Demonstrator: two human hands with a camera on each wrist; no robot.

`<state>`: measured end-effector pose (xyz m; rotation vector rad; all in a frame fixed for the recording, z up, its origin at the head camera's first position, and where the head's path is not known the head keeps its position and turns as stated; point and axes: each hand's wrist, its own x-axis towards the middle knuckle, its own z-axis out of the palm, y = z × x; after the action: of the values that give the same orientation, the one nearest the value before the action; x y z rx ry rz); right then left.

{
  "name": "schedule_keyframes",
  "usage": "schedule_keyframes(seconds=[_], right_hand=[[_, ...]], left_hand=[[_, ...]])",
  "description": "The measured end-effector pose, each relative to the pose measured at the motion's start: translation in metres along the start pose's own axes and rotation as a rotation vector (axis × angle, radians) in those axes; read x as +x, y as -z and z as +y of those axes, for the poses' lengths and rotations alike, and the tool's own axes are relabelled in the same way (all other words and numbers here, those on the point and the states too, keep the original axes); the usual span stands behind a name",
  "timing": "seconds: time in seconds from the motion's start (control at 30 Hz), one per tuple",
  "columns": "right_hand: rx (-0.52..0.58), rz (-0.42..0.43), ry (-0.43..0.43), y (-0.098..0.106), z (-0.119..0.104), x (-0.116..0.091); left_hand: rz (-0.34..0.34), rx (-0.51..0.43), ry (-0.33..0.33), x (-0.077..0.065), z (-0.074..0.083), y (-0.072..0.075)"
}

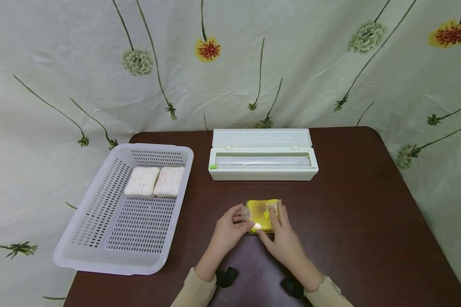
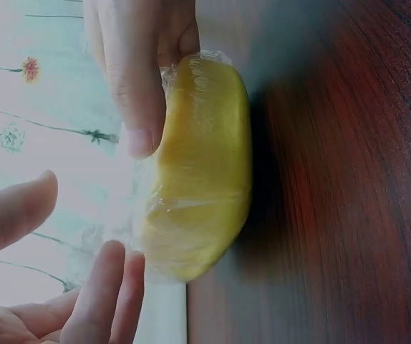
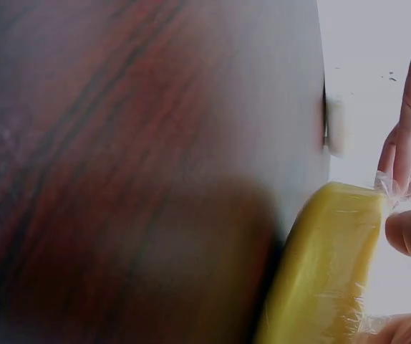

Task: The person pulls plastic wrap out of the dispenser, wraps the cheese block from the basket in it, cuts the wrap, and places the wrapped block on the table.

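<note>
- Sleeves (image 1: 198,286) nearest us;
- film-wrapped yellow block (image 1: 258,215) before the white dispenser (image 1: 263,175);
- left grip (image 1: 229,226) loose-fingered by film (image 1: 246,212); right grip (image 1: 286,238) straight-fingered against block;
- we should smooth film ends down gently.

Long sleeves are worn, cream. Left sleeve (image 1: 196,291): plain cream cloth, ended at the wrist by a loose cuff. Right sleeve (image 1: 324,295): same cloth and colour, marked near the cuff by a dark print (too small to be read). One black piece (image 1: 226,277) is seen beside the left wrist, a second black piece (image 1: 292,288) beside the right; how each is fastened cannot be told.
</note>
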<state>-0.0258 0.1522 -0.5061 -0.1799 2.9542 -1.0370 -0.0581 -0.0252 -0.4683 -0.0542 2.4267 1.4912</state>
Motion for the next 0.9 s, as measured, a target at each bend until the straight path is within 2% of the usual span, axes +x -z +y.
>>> schedule_keyframes(seconds=[0.17,0.37,0.5,0.6,0.73,0.9], right_hand=[[-0.018,-0.017,0.006,0.000,0.000,0.001],[-0.058,-0.056,0.014,0.000,0.000,0.000],[-0.081,-0.053,0.038,-0.001,-0.001,0.000],[-0.082,-0.052,0.045,-0.001,-0.002,0.000],[-0.079,-0.056,0.049,-0.001,-0.002,-0.001],[-0.087,-0.048,0.068,-0.001,-0.001,-0.001]], left_hand=[[0.020,0.006,-0.014,0.000,0.004,-0.002],[0.036,-0.030,-0.047,0.000,0.006,-0.010],[0.064,0.036,-0.077,0.001,0.005,-0.016],[0.075,0.084,-0.075,0.002,0.005,-0.020],[0.072,0.150,-0.101,0.001,0.006,-0.024],[0.076,0.319,-0.245,-0.008,0.006,-0.033]])
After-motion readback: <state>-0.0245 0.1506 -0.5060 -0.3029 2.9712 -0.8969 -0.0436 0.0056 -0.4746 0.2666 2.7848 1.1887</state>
